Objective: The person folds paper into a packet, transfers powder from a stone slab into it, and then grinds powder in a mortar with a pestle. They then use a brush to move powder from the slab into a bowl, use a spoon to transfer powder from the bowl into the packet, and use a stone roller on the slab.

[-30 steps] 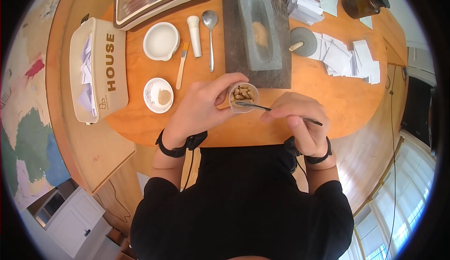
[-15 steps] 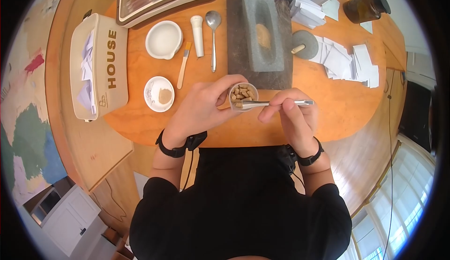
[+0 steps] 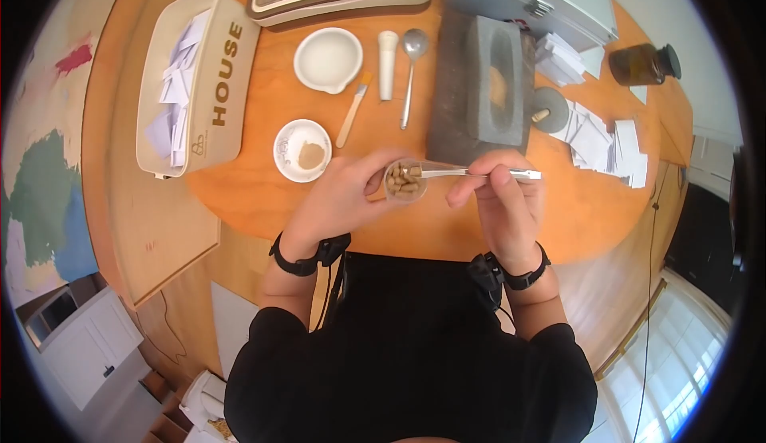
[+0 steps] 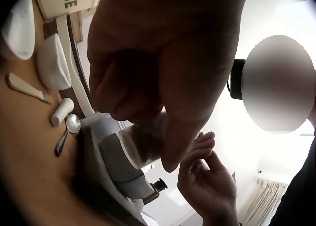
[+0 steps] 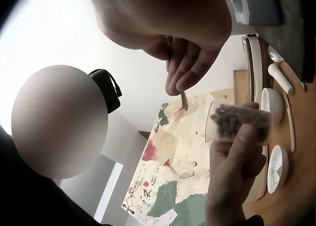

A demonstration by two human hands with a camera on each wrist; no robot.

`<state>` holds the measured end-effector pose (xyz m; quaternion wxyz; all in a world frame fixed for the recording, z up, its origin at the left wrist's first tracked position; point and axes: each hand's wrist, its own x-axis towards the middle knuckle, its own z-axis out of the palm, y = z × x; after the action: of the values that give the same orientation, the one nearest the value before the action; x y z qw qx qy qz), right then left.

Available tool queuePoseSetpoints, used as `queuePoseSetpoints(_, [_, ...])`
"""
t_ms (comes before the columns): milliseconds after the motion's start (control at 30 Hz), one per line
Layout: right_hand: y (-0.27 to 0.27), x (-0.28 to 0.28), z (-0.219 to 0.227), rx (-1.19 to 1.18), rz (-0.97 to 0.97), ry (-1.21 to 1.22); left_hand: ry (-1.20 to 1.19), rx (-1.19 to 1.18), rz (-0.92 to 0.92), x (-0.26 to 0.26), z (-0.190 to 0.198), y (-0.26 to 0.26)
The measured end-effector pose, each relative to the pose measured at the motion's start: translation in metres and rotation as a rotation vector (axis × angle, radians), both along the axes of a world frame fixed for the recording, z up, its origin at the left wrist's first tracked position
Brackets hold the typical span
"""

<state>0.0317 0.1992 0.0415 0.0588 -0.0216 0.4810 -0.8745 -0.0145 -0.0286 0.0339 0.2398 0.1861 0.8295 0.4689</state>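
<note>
My left hand (image 3: pixel 339 195) grips a small clear plastic cup (image 3: pixel 393 193) holding several short brown pieces (image 3: pixel 405 179), well seen through its wall in the right wrist view. In my right hand (image 3: pixel 511 203) a pair of silver tweezers (image 3: pixel 459 172) is pinched between thumb and fingers, lying nearly level. Their tips reach over the cup's right rim, right at one brown piece. From the left wrist, my left hand (image 4: pixel 168 53) covers much of the cup, with the right hand (image 4: pixel 210 184) beyond it.
A grey stone trough (image 3: pixel 481 92) with tan powder stands on a dark board behind the hands. To its left lie a spoon (image 3: pixel 414 44), white pestle (image 3: pixel 387 64), white mortar (image 3: pixel 328 34), brush (image 3: pixel 349 120) and small dish (image 3: pixel 289 168). Paper packets (image 3: pixel 590 140) and a brown jar (image 3: pixel 634 66) stand right.
The head view has swung, so the table things sit further right and lower. The tweezers have turned from a slant to nearly level over the cup. The left hand keeps its grip.
</note>
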Motion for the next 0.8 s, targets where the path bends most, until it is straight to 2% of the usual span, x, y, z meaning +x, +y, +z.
queuePoseSetpoints(133, [-0.03,-0.021,0.001,-0.062,0.001,-0.035,-0.061,-0.047,-0.029,0.011,-0.007,-0.039])
queuePoseSetpoints(433, [-0.103,-0.071,-0.045,-0.147,-0.152,-0.206,-0.005,0.085,0.14,0.032,-0.018,-0.093])
queuePoseSetpoints(500, [-0.114,-0.081,-0.052,-0.171,-0.175,-0.27,-0.011,0.028,0.139,0.032,-0.014,-0.1])
queuePoseSetpoints(667, [-0.128,-0.09,-0.076,0.061,-0.239,-0.205,-0.017,0.044,0.177,0.033,-0.02,-0.106])
queuePoseSetpoints(800, [-0.125,-0.087,-0.069,0.223,-0.269,-0.076,-0.043,0.052,0.196,0.028,-0.016,-0.103])
